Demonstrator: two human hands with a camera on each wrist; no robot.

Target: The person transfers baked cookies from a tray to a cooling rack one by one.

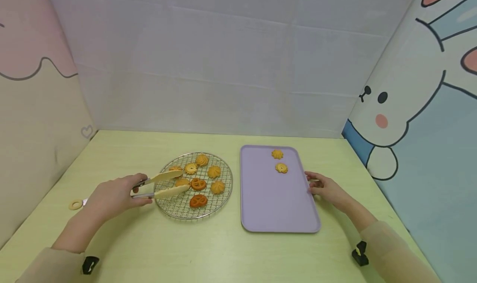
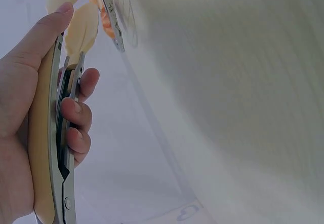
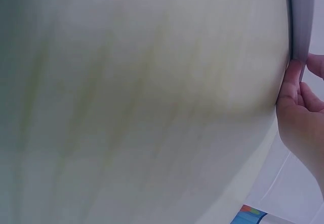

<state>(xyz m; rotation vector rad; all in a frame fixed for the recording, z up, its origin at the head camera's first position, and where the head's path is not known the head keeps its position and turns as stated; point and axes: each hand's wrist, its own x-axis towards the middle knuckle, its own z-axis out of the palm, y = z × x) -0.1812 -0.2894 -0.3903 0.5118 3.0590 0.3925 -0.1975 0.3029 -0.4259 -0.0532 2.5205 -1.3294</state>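
Observation:
My left hand (image 1: 113,196) grips a pair of metal tongs (image 2: 63,133) with cream, leaf-shaped tips (image 1: 171,192). The tips are spread apart over the left side of a round wire rack (image 1: 232,179), with a golden cookie (image 1: 182,182) between or just under them; contact is unclear. Several more cookies lie on the rack, among them two brown pretzel-shaped ones (image 1: 198,201). My right hand (image 1: 329,190) holds the right rim of a purple tray (image 1: 275,204) between thumb and fingers. Two golden cookies (image 1: 281,168) lie in the tray's far part.
The rack and tray stand side by side on a light yellow-green table (image 1: 208,254), a narrow gap between them. A white wall (image 1: 223,67) closes the back. Panels with cartoon drawings (image 1: 428,109) stand at both sides.

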